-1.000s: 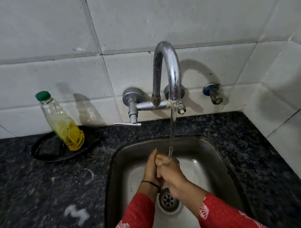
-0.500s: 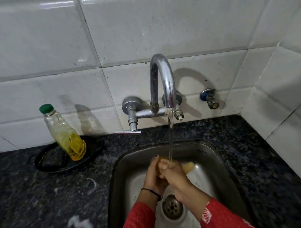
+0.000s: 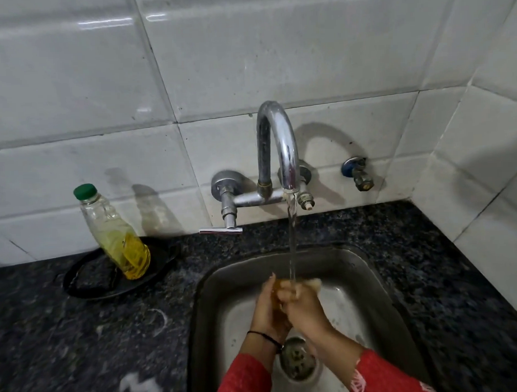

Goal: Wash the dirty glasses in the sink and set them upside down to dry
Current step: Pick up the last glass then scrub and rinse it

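One amber-tinted clear glass sits clasped between left hand and right hand, over the steel sink near its back edge, under the chrome tap's stream. Step judged: rinsing. Next: upend it onto the speckled worktop, grip kept firm.

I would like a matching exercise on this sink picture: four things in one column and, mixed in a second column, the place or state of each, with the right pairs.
Things
1. bottle
2. tap
3. drain
4. hands (left hand, right hand)

Places or states
A. running water
B. on the black tray, green cap
C. together under the stream
D. bottom of the sink

Pairs: 1-B, 2-A, 3-D, 4-C
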A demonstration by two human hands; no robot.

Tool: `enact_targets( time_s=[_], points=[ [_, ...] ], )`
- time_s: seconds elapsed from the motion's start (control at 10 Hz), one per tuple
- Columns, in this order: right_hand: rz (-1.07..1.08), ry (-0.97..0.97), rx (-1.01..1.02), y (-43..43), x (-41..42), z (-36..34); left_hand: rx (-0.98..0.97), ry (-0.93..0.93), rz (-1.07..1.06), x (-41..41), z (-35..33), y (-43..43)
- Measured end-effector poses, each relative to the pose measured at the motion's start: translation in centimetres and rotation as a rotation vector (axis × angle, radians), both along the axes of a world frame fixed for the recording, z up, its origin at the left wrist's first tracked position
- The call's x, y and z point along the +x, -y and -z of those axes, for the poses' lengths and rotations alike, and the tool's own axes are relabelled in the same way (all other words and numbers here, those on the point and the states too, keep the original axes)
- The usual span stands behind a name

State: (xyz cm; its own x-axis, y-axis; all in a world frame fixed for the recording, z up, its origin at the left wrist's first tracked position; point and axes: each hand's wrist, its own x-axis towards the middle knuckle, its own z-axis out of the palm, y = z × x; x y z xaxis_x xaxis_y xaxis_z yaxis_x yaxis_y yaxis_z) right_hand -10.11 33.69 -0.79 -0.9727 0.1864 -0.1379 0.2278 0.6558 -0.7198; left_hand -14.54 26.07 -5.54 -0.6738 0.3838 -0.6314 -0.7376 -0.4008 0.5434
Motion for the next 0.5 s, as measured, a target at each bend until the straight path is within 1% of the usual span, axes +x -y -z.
enact_targets(
  time_s=[0.1, 0.2, 0.3, 0.4, 0.5],
  points=[
    [-0.048, -0.020, 0.101, 1.5, 0.6, -1.1, -0.053, 0.021, 0.015, 0.1, -0.1, -0.3],
    [-0.206, -0.097, 0.340, 0.0, 1.8, 0.0, -0.049, 0.111, 0.104, 0.0, -0.1, 0.4],
    [-0.303, -0.119, 0.330, -1.0, 1.7, -1.4, -0.049, 0.121, 0.092, 0.3, 0.1, 1.0],
    [-0.275, -0.113, 0.286, -0.6, 1.4, -2.0, 0.001, 0.100, 0.059, 0.9, 0.1, 0.8],
    [-0.115, -0.007, 0.141, 0.2, 0.7, -1.4, 0.056, 0.062, -0.081, 1.4, -0.4, 0.2]
  ],
)
